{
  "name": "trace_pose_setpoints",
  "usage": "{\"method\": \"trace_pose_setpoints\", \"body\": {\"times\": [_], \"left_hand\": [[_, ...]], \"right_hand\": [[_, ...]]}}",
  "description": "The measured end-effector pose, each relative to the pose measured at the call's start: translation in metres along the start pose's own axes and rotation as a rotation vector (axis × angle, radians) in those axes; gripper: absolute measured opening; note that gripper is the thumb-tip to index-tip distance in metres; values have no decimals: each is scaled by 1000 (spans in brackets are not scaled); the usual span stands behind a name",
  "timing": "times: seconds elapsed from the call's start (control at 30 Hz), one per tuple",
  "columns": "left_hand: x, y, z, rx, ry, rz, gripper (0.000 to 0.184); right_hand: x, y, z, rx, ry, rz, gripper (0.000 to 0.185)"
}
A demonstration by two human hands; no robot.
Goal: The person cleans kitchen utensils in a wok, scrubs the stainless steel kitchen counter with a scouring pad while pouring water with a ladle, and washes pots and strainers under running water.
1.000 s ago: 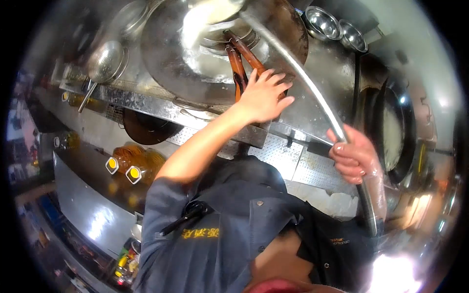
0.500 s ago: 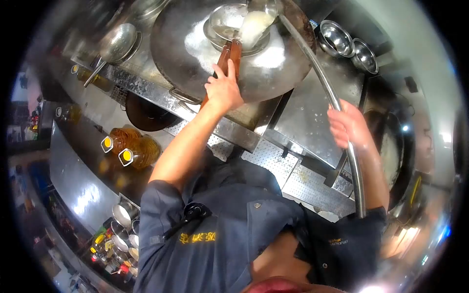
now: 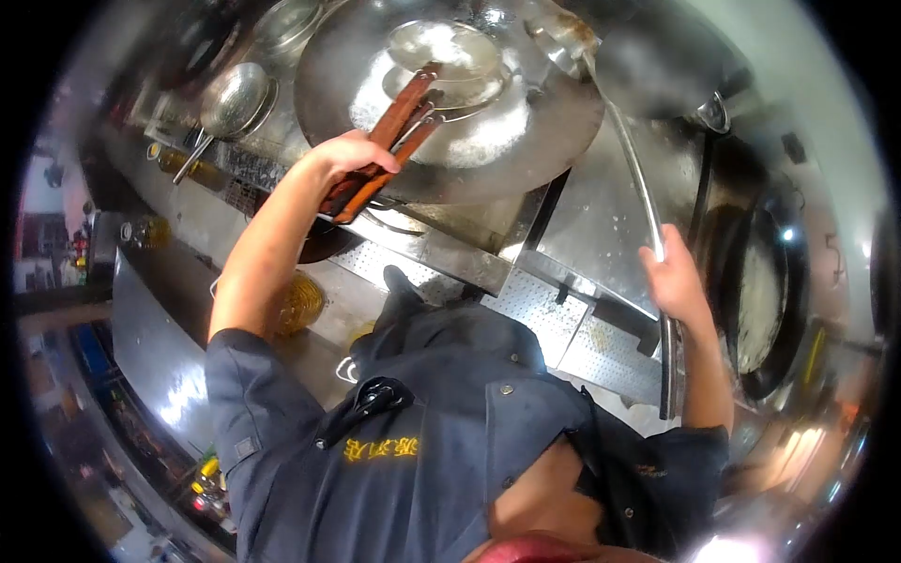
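My left hand [image 3: 355, 156] is closed round the brown handles [image 3: 399, 122] of several strainers, side by side. Their round mesh bowls [image 3: 449, 52] are over the large wok [image 3: 347, 56], with white foam [image 3: 469, 141] below and around them. In my right hand [image 3: 678, 277] is the long metal handle of a ladle [image 3: 638, 178]. Its bowl [image 3: 563, 42] is at the wok's far right edge, tilted, partly hidden by steam.
A perforated ladle [image 3: 235, 98] rests left of the wok. Oil bottles [image 3: 300, 302] stand below the counter edge [image 3: 460, 253]. At the right is a dark wok [image 3: 798, 281] with pale contents. Steam blurs the upper right.
The strainer handles have swung to the left with my left hand, and their bowls now sit apart. The ladle's bowl has moved right, away from the strainers to the wok's edge.
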State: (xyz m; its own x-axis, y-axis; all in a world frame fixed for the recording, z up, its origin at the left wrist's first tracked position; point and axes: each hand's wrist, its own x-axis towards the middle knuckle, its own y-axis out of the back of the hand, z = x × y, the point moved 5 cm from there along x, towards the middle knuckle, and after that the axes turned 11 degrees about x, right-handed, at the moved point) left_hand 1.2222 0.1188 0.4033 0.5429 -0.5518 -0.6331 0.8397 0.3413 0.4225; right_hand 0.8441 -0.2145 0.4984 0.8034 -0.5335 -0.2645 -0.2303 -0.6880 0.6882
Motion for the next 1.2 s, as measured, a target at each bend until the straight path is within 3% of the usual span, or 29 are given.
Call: {"method": "trace_pose_setpoints", "body": {"times": [0.03, 0.2, 0.27, 0.3, 0.37, 0.4, 0.47, 0.5, 0.53, 0.6, 0.67, 0.73, 0.77, 0.83, 1.0, 1.07, 1.13, 1.2], "left_hand": [[-21, 8, 6, 43, 48, 60, 37], [-40, 52, -15, 29, -39, -33, 33], [-69, 61, -3, 4, -45, -85, 34], [-83, 68, 3, 32, -55, -44, 36], [-102, 90, 5, 74, -55, 20, 43], [-110, 100, 2, 75, -52, 19, 43], [-118, 123, -3, 162, -121, 85, 45], [-119, 132, -6, 104, -197, 71, 48], [-120, 137, -5, 105, -206, 70, 48], [-126, 153, -1, 353, -233, 206, 52], [-105, 166, -25, 471, -257, 292, 54], [-91, 178, -39, 626, -309, 471, 48], [-86, 180, -40, 697, -204, 426, 49], [-65, 179, -59, 714, -204, 352, 49], [-22, 163, -77, 742, -260, 142, 59], [-8, 157, -72, 777, -272, 98, 61], [-4, 148, -64, 800, -222, 6, 55], [4, 147, -63, 782, -265, -12, 56]], "right_hand": [[-5, -9, -9, 47, -158, -35, 39], [1, -68, -8, -131, -269, -106, 35], [-2, -111, -20, 277, -499, -290, 29], [-5, -124, -33, 279, -501, -287, 29], [-16, -161, -63, 878, -650, -394, 21], [-15, -165, -70, 879, -653, -397, 21], [-19, -176, -96, 1396, -718, -585, 14], [-17, -190, -88, 1865, -862, -766, 13], [-22, -196, -91, 1865, -854, -759, 13], [-40, -204, -109, 2483, -933, -666, 20], [-59, -221, -120, 2509, -640, -877, 29], [-87, -220, -136, 2480, -584, -856, 29], [-97, -215, -146, 2477, -585, -834, 29], [-119, -206, -155, 2283, -719, -554, 13], [-152, -176, -204, 1873, -828, -208, 14], [-152, -168, -214, 1556, -813, -89, 16], [-148, -166, -216, 1510, -775, -79, 18], [-129, -170, -210, 1734, -729, -156, 15]]}}
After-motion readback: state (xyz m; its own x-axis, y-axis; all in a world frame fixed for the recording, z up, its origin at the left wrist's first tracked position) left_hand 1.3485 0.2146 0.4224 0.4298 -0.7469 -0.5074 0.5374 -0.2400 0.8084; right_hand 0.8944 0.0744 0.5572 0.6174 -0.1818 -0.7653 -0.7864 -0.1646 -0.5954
